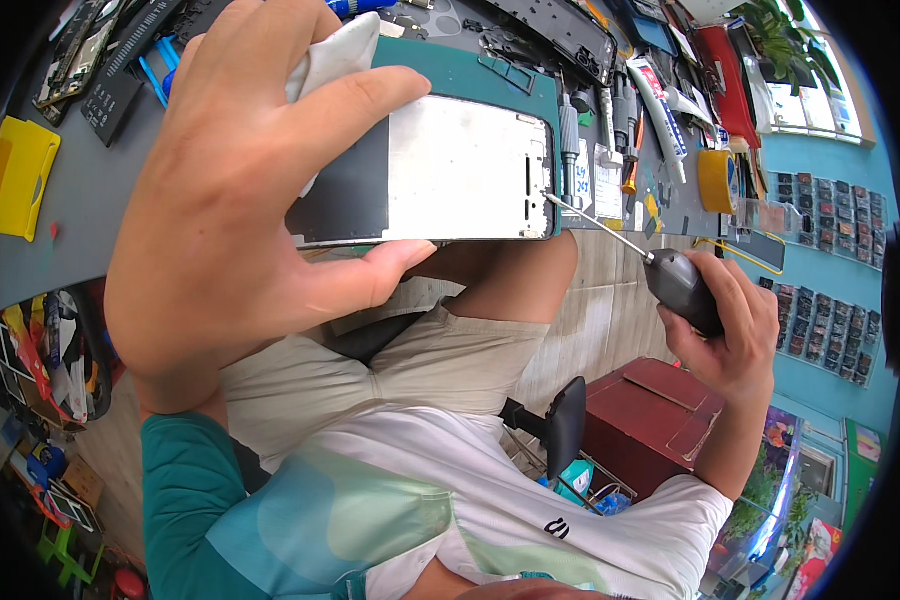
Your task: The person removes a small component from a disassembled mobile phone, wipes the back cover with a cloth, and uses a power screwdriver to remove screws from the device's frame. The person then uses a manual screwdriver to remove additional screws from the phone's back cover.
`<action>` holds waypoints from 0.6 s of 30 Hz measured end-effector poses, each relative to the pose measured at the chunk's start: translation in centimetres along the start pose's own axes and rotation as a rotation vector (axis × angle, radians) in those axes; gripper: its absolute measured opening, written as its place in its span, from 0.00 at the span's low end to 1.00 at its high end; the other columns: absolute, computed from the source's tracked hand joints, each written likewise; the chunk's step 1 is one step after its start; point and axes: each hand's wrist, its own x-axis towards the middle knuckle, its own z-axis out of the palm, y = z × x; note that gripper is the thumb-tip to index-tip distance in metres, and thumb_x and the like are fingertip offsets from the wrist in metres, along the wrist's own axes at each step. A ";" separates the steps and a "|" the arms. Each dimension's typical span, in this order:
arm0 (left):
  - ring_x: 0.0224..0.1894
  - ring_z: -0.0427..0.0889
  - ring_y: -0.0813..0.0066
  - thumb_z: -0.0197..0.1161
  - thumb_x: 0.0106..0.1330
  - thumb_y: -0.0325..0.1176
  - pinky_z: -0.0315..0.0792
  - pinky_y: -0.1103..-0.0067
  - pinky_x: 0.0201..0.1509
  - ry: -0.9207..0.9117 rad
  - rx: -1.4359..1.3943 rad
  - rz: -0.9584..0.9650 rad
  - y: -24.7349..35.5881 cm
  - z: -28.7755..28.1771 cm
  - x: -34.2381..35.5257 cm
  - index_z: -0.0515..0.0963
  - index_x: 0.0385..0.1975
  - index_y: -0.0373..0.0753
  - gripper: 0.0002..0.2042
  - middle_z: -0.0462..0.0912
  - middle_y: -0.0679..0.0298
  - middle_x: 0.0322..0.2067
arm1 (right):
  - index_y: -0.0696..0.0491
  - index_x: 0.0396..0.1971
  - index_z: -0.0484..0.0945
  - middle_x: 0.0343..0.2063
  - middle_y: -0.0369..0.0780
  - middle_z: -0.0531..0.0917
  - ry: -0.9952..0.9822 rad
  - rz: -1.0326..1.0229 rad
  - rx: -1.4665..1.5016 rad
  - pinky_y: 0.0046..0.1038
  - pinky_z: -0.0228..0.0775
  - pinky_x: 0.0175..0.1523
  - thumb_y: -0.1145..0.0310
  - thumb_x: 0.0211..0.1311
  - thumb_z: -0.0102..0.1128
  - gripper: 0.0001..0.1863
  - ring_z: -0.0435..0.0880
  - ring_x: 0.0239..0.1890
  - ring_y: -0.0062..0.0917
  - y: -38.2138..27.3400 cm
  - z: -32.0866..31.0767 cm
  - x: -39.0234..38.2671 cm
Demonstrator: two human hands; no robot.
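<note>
Fingers (735, 295) of our right hand (728, 335) wrap the tool (682, 288), probably to guide it; our left hand (225, 190), spread wide with cloth (342, 55), seemingly steadies the panel (455, 170).

My feed is one head-worn fisheye facing steeply down, with the left hand (220, 190) looming close at ten o'clock, the bench (82, 222) farther off toward twelve, and the shirt (390, 500) at six.

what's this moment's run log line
left hand: spans flat black-and-silver panel | right hand: grips dark-handled metal tool | tool tip: at panel's right end
</note>
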 end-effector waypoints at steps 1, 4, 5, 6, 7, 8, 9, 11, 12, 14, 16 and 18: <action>0.52 0.73 0.51 0.82 0.37 0.42 0.66 0.63 0.61 -0.001 0.000 0.001 0.0 0.0 0.0 0.87 0.58 0.39 0.39 0.73 0.53 0.48 | 0.60 0.54 0.84 0.32 0.43 0.86 0.007 -0.003 -0.010 0.32 0.74 0.31 0.70 0.49 0.80 0.29 0.85 0.26 0.32 0.0 0.0 0.1; 0.52 0.73 0.51 0.82 0.37 0.42 0.66 0.63 0.60 -0.008 -0.002 0.000 -0.1 -0.1 0.1 0.87 0.58 0.39 0.39 0.73 0.53 0.48 | 0.60 0.54 0.84 0.32 0.43 0.87 0.018 -0.004 -0.003 0.32 0.74 0.31 0.70 0.49 0.80 0.29 0.85 0.26 0.33 0.1 0.0 0.2; 0.52 0.73 0.51 0.82 0.37 0.43 0.66 0.63 0.60 -0.011 -0.003 0.001 -0.1 -0.1 0.1 0.87 0.59 0.39 0.39 0.73 0.53 0.48 | 0.60 0.54 0.84 0.32 0.43 0.87 0.020 -0.003 0.005 0.32 0.75 0.31 0.70 0.49 0.80 0.29 0.85 0.26 0.33 0.1 0.1 0.3; 0.52 0.73 0.51 0.82 0.38 0.43 0.66 0.63 0.60 -0.011 -0.001 0.002 -0.1 -0.1 0.1 0.87 0.59 0.39 0.39 0.73 0.53 0.48 | 0.60 0.54 0.84 0.33 0.43 0.87 0.018 -0.006 -0.005 0.32 0.75 0.31 0.70 0.49 0.80 0.29 0.85 0.26 0.33 0.1 0.0 0.3; 0.52 0.74 0.51 0.82 0.38 0.43 0.66 0.63 0.60 -0.011 0.002 0.004 -0.1 -0.1 0.1 0.86 0.59 0.39 0.40 0.73 0.53 0.48 | 0.60 0.54 0.84 0.33 0.43 0.87 0.016 -0.009 -0.015 0.33 0.75 0.31 0.70 0.49 0.80 0.29 0.85 0.27 0.34 0.0 0.0 0.4; 0.52 0.74 0.51 0.82 0.38 0.43 0.66 0.63 0.60 -0.009 0.006 0.006 -0.1 -0.1 0.1 0.86 0.59 0.38 0.40 0.73 0.53 0.48 | 0.60 0.54 0.84 0.33 0.43 0.87 0.014 -0.013 -0.025 0.33 0.76 0.32 0.70 0.49 0.81 0.29 0.85 0.27 0.34 0.0 -0.1 0.5; 0.52 0.74 0.51 0.82 0.38 0.43 0.66 0.63 0.60 -0.008 0.009 0.006 -0.1 -0.1 0.1 0.86 0.59 0.38 0.40 0.73 0.53 0.48 | 0.60 0.54 0.84 0.33 0.44 0.87 0.011 -0.010 -0.021 0.33 0.76 0.32 0.70 0.50 0.81 0.29 0.86 0.27 0.34 0.0 -0.1 0.5; 0.52 0.74 0.51 0.82 0.38 0.43 0.66 0.63 0.60 -0.007 0.010 0.005 0.0 -0.1 0.1 0.86 0.59 0.38 0.40 0.73 0.53 0.48 | 0.60 0.54 0.84 0.34 0.44 0.87 0.005 -0.004 -0.013 0.33 0.77 0.32 0.70 0.50 0.81 0.29 0.86 0.28 0.35 0.1 0.0 0.5; 0.52 0.74 0.51 0.82 0.38 0.43 0.66 0.63 0.60 -0.008 0.009 0.006 0.0 -0.1 0.1 0.86 0.59 0.38 0.40 0.73 0.53 0.48 | 0.60 0.54 0.84 0.34 0.44 0.88 0.008 -0.002 -0.010 0.33 0.77 0.32 0.70 0.50 0.81 0.29 0.87 0.28 0.35 0.1 0.0 0.5; 0.52 0.74 0.51 0.82 0.38 0.43 0.66 0.63 0.60 -0.011 0.007 0.010 -0.1 -0.1 0.0 0.86 0.59 0.38 0.40 0.73 0.53 0.48 | 0.60 0.54 0.84 0.35 0.45 0.88 0.012 0.004 -0.004 0.34 0.78 0.33 0.70 0.51 0.81 0.29 0.87 0.28 0.36 0.2 0.1 0.4; 0.52 0.74 0.51 0.82 0.38 0.43 0.67 0.63 0.60 -0.015 0.007 0.013 -0.1 -0.1 0.1 0.86 0.59 0.38 0.40 0.73 0.53 0.48 | 0.60 0.54 0.84 0.35 0.45 0.88 0.010 0.004 0.007 0.34 0.78 0.33 0.69 0.51 0.81 0.29 0.87 0.29 0.36 0.3 0.1 0.5; 0.52 0.74 0.51 0.82 0.38 0.44 0.67 0.63 0.60 -0.017 0.011 0.014 -0.2 -0.1 0.1 0.86 0.59 0.39 0.40 0.73 0.52 0.48 | 0.60 0.54 0.84 0.35 0.45 0.88 0.008 0.008 0.016 0.34 0.79 0.33 0.69 0.51 0.81 0.29 0.88 0.29 0.36 0.3 0.1 0.4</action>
